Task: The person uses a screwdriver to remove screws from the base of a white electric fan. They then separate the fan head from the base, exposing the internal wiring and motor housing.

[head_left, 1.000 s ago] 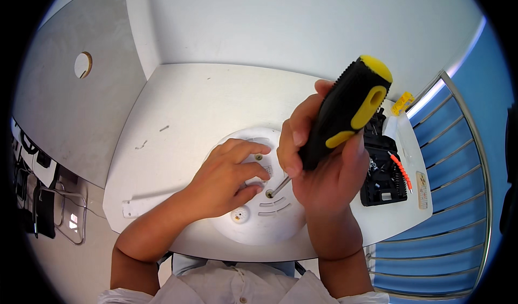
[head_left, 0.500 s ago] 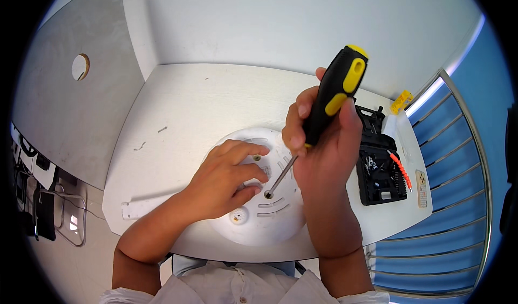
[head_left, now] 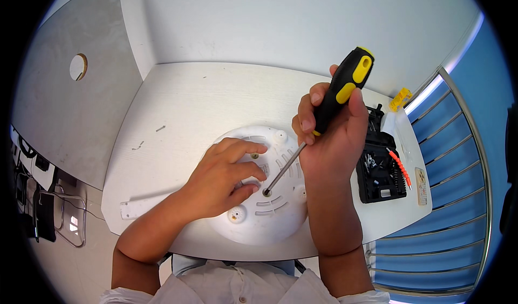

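A round white base (head_left: 253, 231) lies at the worktop's (head_left: 162, 99) six o'clock. The left hand (head_left: 221, 177), grip released, spreads over its nine; toward two, the right hand (head_left: 332, 142) grasps a screwdriver (head_left: 345, 83), tip at a recessed hole (head_left: 267, 193). Farther, at three: a black tool case (head_left: 382, 180).

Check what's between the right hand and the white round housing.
Head view: the screwdriver's metal shaft, slanting from right hand to a hole in the housing.

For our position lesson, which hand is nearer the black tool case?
Right. The right hand is just left of the case; the left hand is farther left, over the white housing.
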